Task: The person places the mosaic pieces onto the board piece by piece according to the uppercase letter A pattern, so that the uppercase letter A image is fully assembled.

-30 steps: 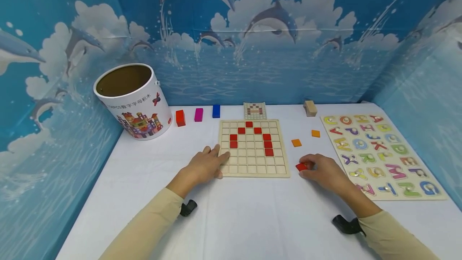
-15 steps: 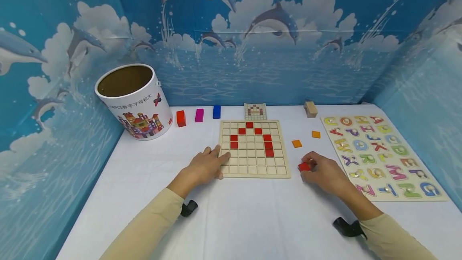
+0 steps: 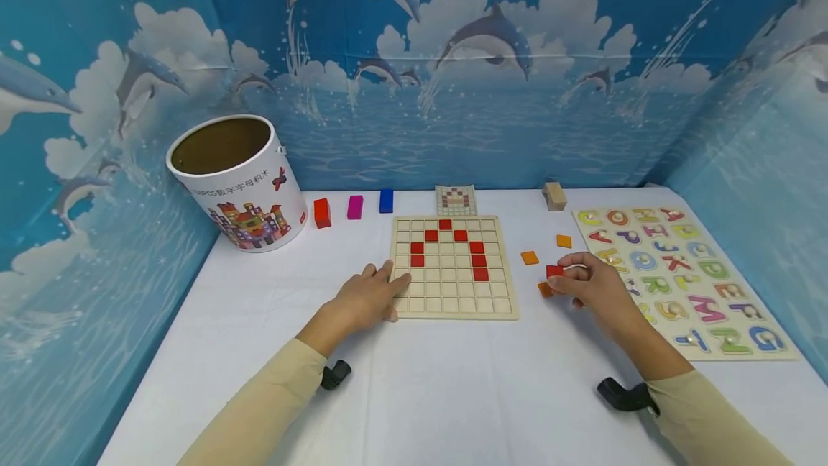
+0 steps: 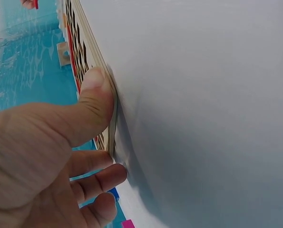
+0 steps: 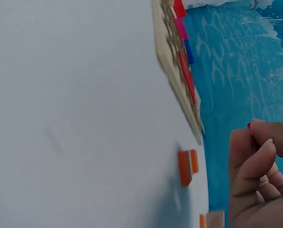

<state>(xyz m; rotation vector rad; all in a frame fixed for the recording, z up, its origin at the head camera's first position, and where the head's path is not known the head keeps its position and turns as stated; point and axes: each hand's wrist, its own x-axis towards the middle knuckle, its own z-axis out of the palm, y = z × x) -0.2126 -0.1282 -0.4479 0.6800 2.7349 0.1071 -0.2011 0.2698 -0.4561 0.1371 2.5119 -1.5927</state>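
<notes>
My right hand (image 3: pixel 598 290) pinches a small red square tile (image 3: pixel 554 271) between thumb and fingers, right of the wooden grid board (image 3: pixel 446 305). In the right wrist view only a sliver of the red tile (image 5: pixel 249 126) shows at the fingertips. Just below that hand, partly covered by it, is an orange tile (image 3: pixel 545 290). My left hand (image 3: pixel 365 298) rests on the board's near left corner, one finger straight over the squares. The left wrist view has its thumb (image 4: pixel 94 90) against the board's edge. Several red tiles (image 3: pixel 479 260) form an arch in the grid.
Two orange tiles (image 3: pixel 530 257) (image 3: pixel 564 241) lie between the board and a letter puzzle (image 3: pixel 737 349). Behind the board are a small pattern card (image 3: pixel 456 200), a plain wood block (image 3: pixel 554 196) and red (image 3: pixel 322 213), pink (image 3: pixel 355 207) and blue blocks (image 3: pixel 386 200). A white bucket (image 3: pixel 259 196) stands left.
My right hand has moved away from me and slightly right with the red tile, and an orange tile now shows beneath it. My left hand stays at the board's corner.
</notes>
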